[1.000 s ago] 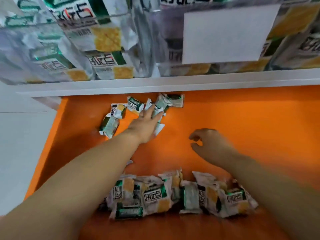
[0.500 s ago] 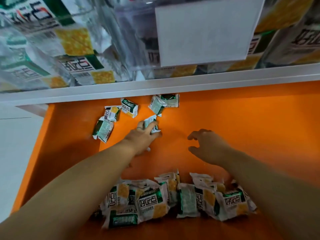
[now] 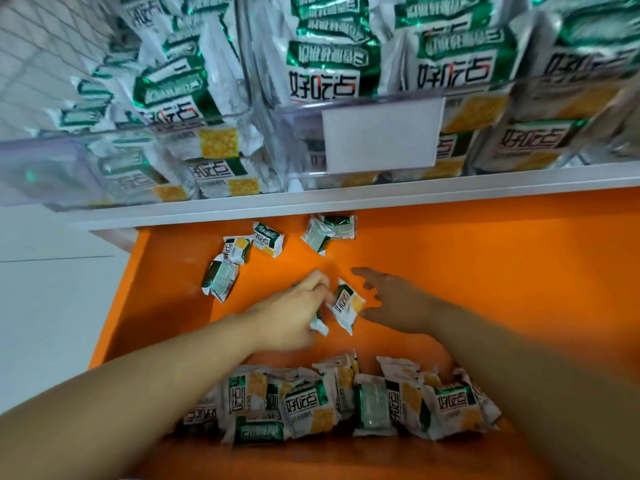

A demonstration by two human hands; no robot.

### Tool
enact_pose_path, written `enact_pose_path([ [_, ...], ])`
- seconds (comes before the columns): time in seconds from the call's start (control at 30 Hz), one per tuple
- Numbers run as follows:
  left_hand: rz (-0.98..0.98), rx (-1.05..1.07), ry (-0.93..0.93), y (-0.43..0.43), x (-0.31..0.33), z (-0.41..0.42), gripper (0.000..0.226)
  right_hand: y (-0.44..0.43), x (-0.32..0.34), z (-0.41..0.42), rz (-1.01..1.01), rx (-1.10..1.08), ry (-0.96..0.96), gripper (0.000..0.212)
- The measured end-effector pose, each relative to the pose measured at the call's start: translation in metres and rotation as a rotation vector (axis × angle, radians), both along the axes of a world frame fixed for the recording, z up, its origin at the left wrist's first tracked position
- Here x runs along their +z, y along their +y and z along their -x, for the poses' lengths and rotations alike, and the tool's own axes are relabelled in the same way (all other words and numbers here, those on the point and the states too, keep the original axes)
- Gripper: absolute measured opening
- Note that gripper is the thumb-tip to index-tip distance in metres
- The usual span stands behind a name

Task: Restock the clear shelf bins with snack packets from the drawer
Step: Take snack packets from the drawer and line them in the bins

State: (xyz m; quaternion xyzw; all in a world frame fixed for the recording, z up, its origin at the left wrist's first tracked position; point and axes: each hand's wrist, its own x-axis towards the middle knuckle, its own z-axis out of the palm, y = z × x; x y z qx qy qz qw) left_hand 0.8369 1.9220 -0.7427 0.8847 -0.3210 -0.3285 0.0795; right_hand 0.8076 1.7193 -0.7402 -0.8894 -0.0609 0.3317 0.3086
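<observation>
An orange drawer (image 3: 485,271) is open below me. My left hand (image 3: 291,317) grips a white and green snack packet (image 3: 318,323) in its curled fingers, and a second packet (image 3: 347,304) sticks up just beside its fingertips. My right hand (image 3: 391,299) hovers open right of that packet, fingers spread. Several loose packets (image 3: 239,249) lie at the drawer's far end. A row of packets (image 3: 311,407) lies at the near end. Clear shelf bins (image 3: 346,109) full of the same packets stand above.
A white shelf edge (image 3: 346,199) runs across above the drawer. A blank white label (image 3: 381,136) sits on the front of the middle bin. White floor (image 3: 52,289) lies left of the drawer. The drawer's right half is bare orange.
My left hand has pulled back from the far packets toward the drawer's middle, bringing packets with it. My right hand has reached left toward them. The view has tilted up onto the bins.
</observation>
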Motion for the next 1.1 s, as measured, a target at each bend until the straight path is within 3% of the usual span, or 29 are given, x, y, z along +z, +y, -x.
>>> enact_pose_path([
  [0.3,-0.003,0.108,0.014,0.024,0.03,0.012,0.052,0.003,0.005,0.004,0.193,0.142,-0.031,0.065],
  [0.5,0.031,0.167,-0.003,0.034,0.02,-0.001,0.048,0.016,-0.031,-0.017,0.351,0.338,-0.054,0.07],
  [0.77,0.07,0.229,0.065,0.034,0.011,-0.007,0.048,0.024,-0.081,-0.026,0.58,0.592,-0.224,0.067],
  [1.1,0.151,0.304,0.125,0.021,0.055,-0.002,0.039,0.01,0.001,-0.022,0.403,0.433,-0.187,0.067],
])
